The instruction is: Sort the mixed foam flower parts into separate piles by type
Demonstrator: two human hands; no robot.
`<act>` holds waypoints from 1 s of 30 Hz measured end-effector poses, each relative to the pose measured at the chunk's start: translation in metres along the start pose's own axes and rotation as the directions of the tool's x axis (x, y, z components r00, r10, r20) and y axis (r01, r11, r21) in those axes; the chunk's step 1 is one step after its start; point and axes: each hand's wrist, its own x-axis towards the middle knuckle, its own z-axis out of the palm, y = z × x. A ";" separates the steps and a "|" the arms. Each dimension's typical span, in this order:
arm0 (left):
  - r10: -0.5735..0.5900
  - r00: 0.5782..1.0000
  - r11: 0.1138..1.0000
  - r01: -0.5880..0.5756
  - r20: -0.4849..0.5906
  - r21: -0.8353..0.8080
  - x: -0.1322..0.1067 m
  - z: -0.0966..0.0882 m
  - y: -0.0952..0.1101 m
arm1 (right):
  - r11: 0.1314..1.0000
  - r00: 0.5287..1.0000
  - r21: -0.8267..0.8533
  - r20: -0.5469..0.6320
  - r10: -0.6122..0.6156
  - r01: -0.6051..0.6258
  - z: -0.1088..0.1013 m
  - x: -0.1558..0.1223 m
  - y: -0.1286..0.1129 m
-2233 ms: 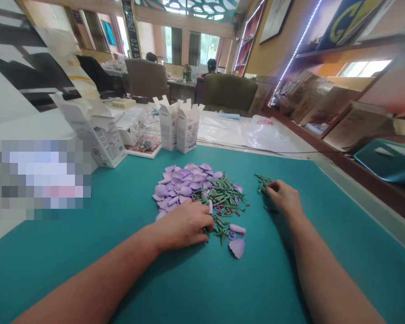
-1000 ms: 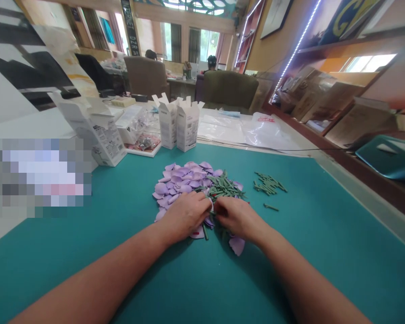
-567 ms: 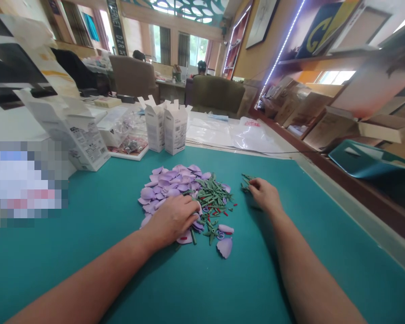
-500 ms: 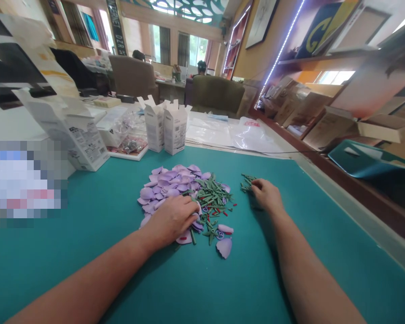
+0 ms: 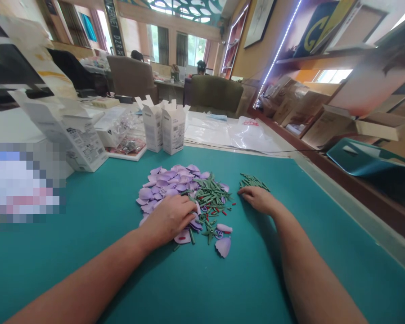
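Head cam: R hand now at near side of green stems, more of them visible vs. moment ago; fingers part-curled, grip unclear. L hand curled over purple petals, hold hidden. Stems apart from mixed green bits; prob. separate batch.

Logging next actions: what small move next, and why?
Probably move the right hand to the tangled heap of green plastic-looking leaves and stems and pick out one stem: no piece shows in its grip, and a separate pile of slim green sticks lies just beyond that hand.
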 end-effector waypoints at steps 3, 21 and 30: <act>0.001 1.000 1.000 -0.001 0.000 0.000 0.000 0.000 -0.001 | 0.994 0.990 -0.112 -0.138 -0.025 0.009 0.013 0.011 0.005; -0.056 0.997 0.997 0.052 -0.062 -0.060 0.001 -0.007 -0.010 | 0.968 0.941 0.115 -0.284 -0.185 0.225 0.009 -0.017 -0.073; -0.069 0.995 0.995 0.063 -0.072 -0.079 0.000 -0.007 -0.007 | 0.867 0.883 -0.194 0.216 -0.418 0.458 0.034 -0.062 -0.165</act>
